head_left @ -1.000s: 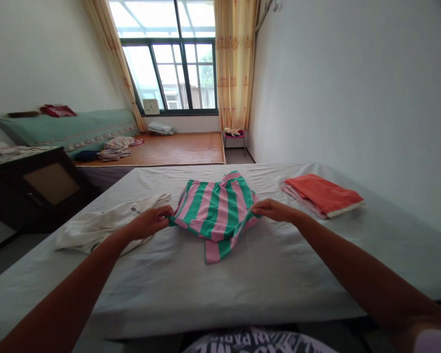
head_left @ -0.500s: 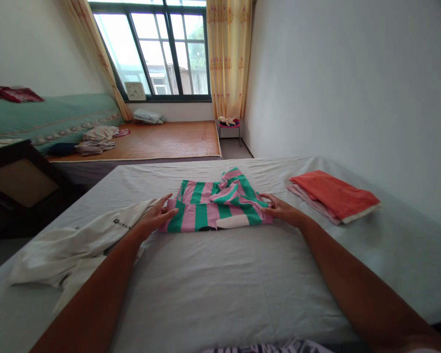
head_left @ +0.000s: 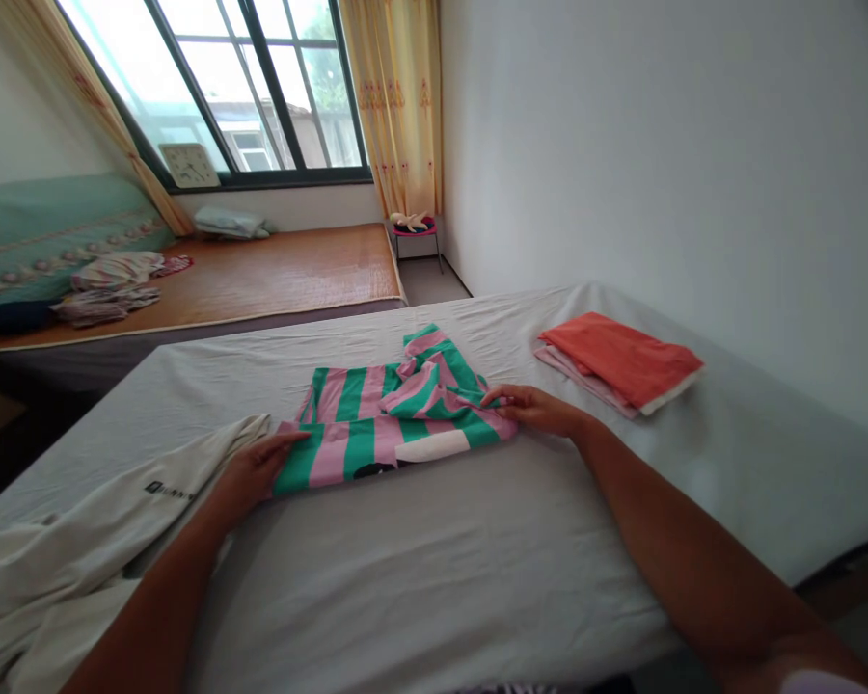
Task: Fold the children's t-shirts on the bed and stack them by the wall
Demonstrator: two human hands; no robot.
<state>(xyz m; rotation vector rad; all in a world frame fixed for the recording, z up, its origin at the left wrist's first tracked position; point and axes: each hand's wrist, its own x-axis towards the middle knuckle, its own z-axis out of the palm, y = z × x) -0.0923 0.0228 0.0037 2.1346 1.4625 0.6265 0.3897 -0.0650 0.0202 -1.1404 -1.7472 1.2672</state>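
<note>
A pink-and-green striped garment [head_left: 347, 448] lies partly folded on the bed's grey sheet, with a white patch and a black mark by its near edge. Its far right part is bunched up. My left hand [head_left: 256, 470] grips the left end, thumb hidden and fingers on top of the cloth. At the right end, my right hand [head_left: 535, 409] pinches the fabric between thumb and fingers. Beside my left forearm sits a crumpled off-white garment [head_left: 101, 530] with dark lettering.
An orange cloth [head_left: 622, 359] lies folded over a pink one near the white wall on the right. Beyond the grey-sheeted bed [head_left: 434, 578] is another bed with a brown mat [head_left: 296, 265] and clothes on it. A small stool [head_left: 416, 229] stands below the curtain.
My view has turned to the right, so things sit farther left. My left hand's fingers have closed over the garment's left end, and my right hand's fingers have drawn together on the right end.
</note>
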